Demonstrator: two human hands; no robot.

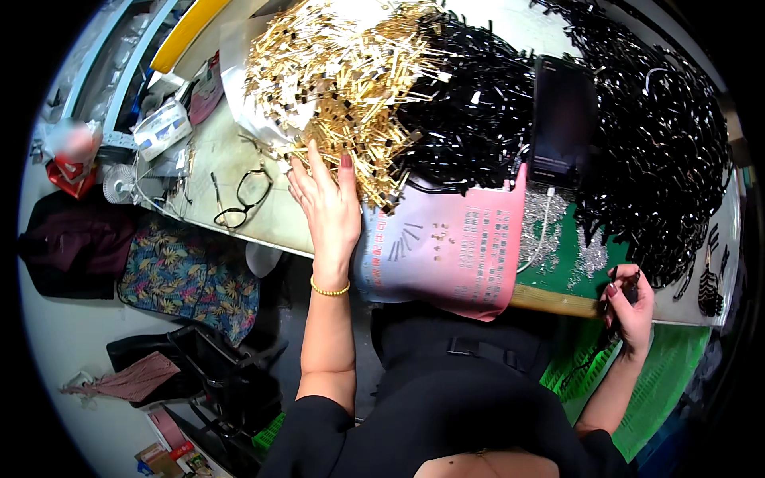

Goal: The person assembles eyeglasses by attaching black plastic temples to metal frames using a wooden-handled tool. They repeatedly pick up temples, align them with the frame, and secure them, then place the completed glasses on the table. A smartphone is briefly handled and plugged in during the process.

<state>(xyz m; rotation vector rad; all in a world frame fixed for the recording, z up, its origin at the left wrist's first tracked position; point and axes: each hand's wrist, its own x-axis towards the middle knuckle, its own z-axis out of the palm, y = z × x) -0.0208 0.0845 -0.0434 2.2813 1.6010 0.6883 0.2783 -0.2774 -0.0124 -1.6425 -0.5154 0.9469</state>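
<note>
Red and dark characters [488, 255] mark the pink-and-blue sheet [442, 275], unreadable text [551, 169] the phone [562, 111].

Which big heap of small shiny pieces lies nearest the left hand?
The heap of slender gold pieces, at the left hand; colour sets it apart from the heaped glossy black strips farther right.

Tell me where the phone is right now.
In the head view, the phone is at upper right, with black pieces on both sides and a white cable at its lower end.

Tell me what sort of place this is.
Probably a small-parts workshop: big heaps of gold pieces and black pieces cover much of the worktable, and a green plastic basket sits below its edge.
</note>
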